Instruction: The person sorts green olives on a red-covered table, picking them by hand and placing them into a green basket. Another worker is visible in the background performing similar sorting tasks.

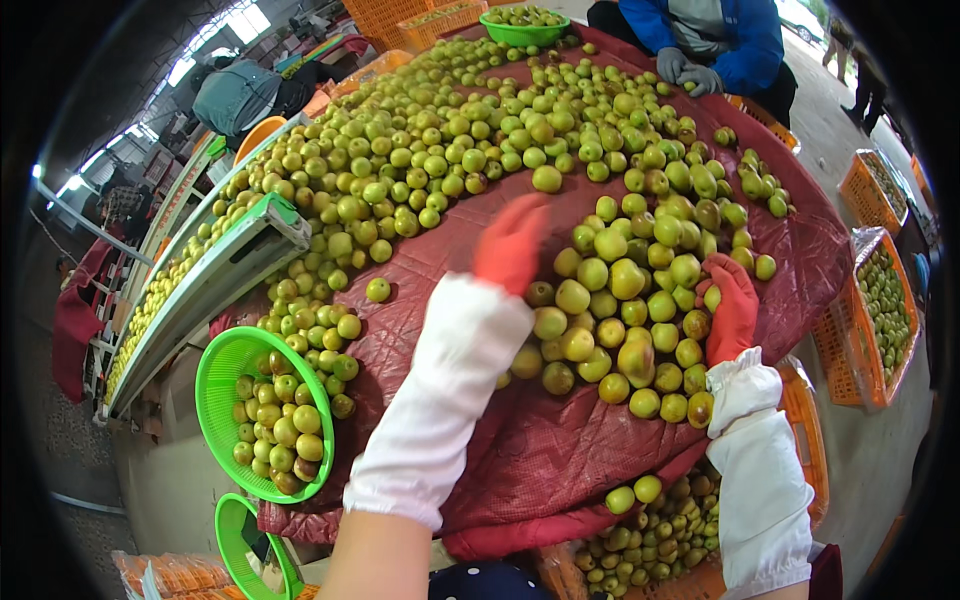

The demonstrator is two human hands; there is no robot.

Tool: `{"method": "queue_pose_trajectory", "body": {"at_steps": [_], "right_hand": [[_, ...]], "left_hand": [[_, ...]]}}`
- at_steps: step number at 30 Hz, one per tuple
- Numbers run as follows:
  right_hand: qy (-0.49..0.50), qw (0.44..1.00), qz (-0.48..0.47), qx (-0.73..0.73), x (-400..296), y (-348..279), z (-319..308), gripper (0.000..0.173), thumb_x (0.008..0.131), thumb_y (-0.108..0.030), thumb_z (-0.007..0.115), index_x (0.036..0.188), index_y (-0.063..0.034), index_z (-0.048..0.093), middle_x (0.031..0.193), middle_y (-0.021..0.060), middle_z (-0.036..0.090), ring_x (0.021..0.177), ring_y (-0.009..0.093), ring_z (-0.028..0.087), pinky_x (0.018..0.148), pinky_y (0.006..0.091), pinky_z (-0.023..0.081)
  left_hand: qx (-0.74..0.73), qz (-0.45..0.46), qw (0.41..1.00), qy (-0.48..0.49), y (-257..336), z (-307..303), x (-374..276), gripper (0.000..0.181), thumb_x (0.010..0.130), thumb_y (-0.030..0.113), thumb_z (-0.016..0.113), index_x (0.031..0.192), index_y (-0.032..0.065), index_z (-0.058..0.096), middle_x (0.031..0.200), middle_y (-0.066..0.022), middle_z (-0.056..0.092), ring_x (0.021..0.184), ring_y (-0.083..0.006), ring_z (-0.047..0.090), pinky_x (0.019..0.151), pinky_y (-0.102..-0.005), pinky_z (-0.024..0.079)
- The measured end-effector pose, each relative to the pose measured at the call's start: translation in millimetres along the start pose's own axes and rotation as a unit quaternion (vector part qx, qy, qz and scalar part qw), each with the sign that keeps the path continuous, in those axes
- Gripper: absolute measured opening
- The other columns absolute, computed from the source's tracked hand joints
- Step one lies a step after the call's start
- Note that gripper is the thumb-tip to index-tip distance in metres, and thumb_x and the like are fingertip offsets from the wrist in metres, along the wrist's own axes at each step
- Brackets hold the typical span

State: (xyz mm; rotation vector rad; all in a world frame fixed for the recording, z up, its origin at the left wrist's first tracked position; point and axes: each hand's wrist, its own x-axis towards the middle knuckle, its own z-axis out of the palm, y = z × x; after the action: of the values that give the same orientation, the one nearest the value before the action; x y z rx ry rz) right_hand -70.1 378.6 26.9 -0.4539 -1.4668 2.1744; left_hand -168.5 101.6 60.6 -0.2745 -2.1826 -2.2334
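My left hand, in a red glove and white sleeve cover, is blurred above the maroon quilted cover. It is left of a heap of round green fruit, some with brown blush. Whether it holds anything is unclear. At the heap's right side, my right hand, gloved in the same red, curls around a green fruit. Its fingertips are partly hidden among the fruit. A larger spread of green fruit covers the far and left parts of the maroon cover.
A bright green basket with fruit stands at the left edge, beside a fruit-filled sorting chute. Orange crates of fruit are at right; fruit lies below the near edge. A co-worker's grey-gloved hands are at the far side.
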Motion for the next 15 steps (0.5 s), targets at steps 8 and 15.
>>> {"method": "queue_pose_trajectory", "body": {"at_steps": [8,15], "right_hand": [[-0.044,0.996,-0.005,-0.076,-11.7,12.8,16.2,0.017,0.09,-0.01,0.061,0.104,-0.0023,0.067,0.069,0.0011,0.061,0.056,0.007,0.052,0.052,0.0215,0.041],[-0.031,0.998,-0.002,-0.062,-13.2,8.9,20.7,0.015,0.089,-0.009,0.061,0.102,-0.0011,0.066,0.07,0.0028,0.062,0.057,0.008,0.053,0.053,0.0223,0.04]], "left_hand": [[0.482,-0.061,0.6,0.636,-57.0,-265.4,-36.3,0.065,0.076,0.031,0.069,0.127,-0.0012,0.046,0.134,-0.0259,0.045,0.127,-0.0417,0.036,0.108,-0.0523,0.028],[0.273,-0.187,0.756,0.564,-76.3,-316.7,38.9,0.067,0.078,0.046,0.064,0.133,0.009,0.055,0.136,-0.0206,0.05,0.125,-0.036,0.046,0.106,-0.0438,0.036]]}}
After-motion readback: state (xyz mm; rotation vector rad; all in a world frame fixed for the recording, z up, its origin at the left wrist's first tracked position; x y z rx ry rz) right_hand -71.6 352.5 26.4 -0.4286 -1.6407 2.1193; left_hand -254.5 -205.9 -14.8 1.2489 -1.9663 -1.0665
